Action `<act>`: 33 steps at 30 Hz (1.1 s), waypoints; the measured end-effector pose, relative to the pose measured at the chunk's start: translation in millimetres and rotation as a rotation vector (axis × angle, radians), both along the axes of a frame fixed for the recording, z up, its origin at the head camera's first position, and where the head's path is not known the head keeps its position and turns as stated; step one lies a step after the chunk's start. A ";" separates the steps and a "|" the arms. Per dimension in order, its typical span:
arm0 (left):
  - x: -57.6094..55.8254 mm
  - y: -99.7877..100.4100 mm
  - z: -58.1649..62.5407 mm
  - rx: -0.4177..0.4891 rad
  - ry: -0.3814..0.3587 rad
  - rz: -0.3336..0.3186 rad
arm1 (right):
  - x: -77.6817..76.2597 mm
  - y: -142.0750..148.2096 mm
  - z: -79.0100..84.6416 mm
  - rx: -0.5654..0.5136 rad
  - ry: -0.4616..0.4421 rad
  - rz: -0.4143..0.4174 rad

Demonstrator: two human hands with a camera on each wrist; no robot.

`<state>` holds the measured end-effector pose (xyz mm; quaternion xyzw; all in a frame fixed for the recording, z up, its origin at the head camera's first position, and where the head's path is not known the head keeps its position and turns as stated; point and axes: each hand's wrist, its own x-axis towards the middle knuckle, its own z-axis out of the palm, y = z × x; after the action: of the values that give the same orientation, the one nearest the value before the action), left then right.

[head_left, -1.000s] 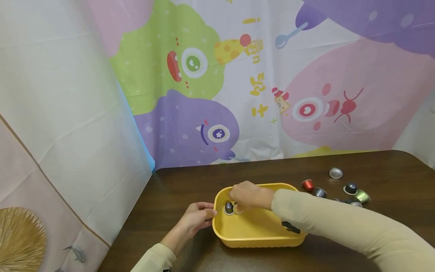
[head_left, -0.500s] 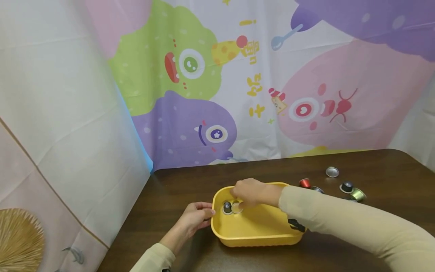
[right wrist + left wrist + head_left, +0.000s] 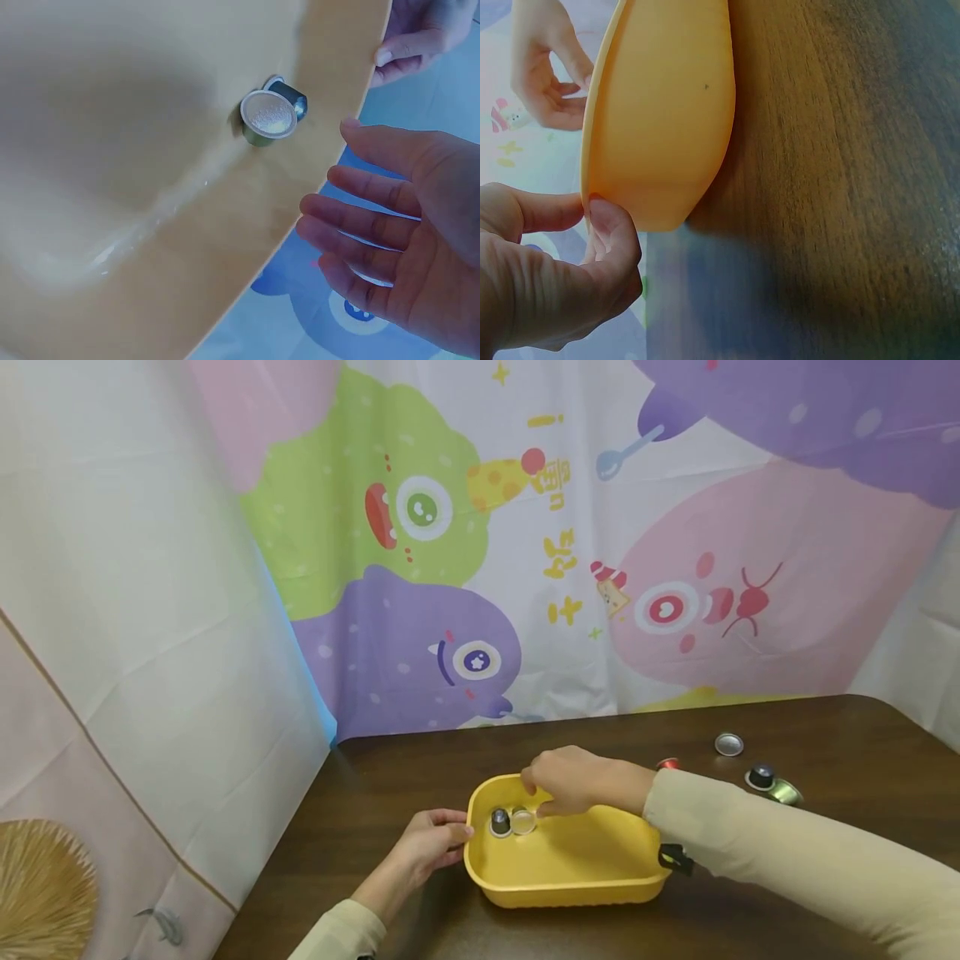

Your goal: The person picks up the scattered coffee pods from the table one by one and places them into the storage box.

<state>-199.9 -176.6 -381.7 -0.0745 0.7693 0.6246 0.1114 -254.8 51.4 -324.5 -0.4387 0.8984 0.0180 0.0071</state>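
A yellow tub [image 3: 562, 893], rectangular with rounded corners, sits on my dark brown wooden bench [image 3: 375, 768]. Its walls are smooth and flare outward to a thin rim; the inside has a soft shine, and one tiny dark speck marks the outer wall. My left hand [image 3: 431, 843] pinches the tub's rim at its left end, thumb against fingers. My right hand [image 3: 573, 781] is above the tub's far side, fingers apart and gently bent, holding nothing. On the tub's floor, toward the left end, two pods sit side by side: a dark pod [image 3: 500, 821], narrow end up on its wide pale rim, and a green pod [image 3: 523, 822], its round silvery lid facing up. Beyond my right sleeve [image 3: 750, 843], more pods lie on the bench: a red one [image 3: 667, 764], partly hidden, a silver one [image 3: 729, 744] apart near the back, and a black one [image 3: 761, 777] close by a lime one [image 3: 786, 792]. Behind hangs a cloth [image 3: 585, 677] printed with cartoon monsters in green, purple and pink.
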 end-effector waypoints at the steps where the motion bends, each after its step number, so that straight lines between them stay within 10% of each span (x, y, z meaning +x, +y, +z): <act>1: 0.3 -0.2 -1.0 0.001 -0.003 0.000 | 0.0 1.8 -0.4 -0.003 -0.007 -0.003; 33: -1.9 0.4 -1.4 -0.003 -0.010 0.024 | 3.3 82.2 -26.7 -0.361 0.234 -0.054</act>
<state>-201.8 -176.2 -383.1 -0.0870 0.7687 0.6245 0.1074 -251.6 133.6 -351.2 -0.4037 0.8931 -0.0925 -0.1756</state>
